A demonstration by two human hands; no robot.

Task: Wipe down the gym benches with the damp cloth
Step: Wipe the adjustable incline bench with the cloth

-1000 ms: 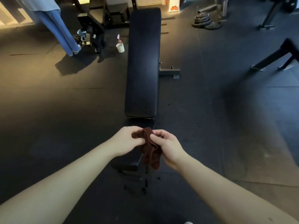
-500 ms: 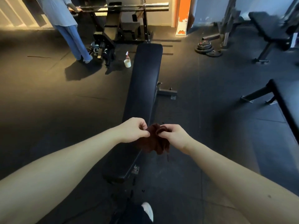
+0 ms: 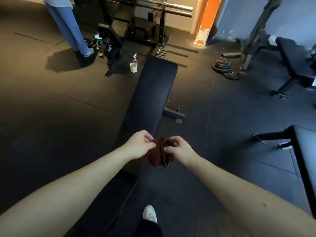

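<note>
I hold the cloth (image 3: 159, 152) bunched between my left hand (image 3: 138, 144) and right hand (image 3: 179, 148), both pinching its top edge, above the near end of the bench (image 3: 150, 93). Wiping hasn't begun; next I should spread it flat and press it onto the pad.

Hidden and cut-off parts. My left hand (image 3: 139, 145) and right hand (image 3: 179, 148) pinch the cloth (image 3: 159, 154); my curled fingers cover its upper edge, and its folds are too dark to tell apart. My left forearm and hand hide the near end of the bench (image 3: 153, 93). The second bench (image 3: 306, 151) is cut by the right edge. The other person (image 3: 68, 26) is cut by the top edge, so only the trouser legs and a hem show. The spray bottle (image 3: 135, 57) stands half hidden behind the white cup (image 3: 133, 67). My trouser leg covers the heel of my shoe (image 3: 150, 213).
</note>
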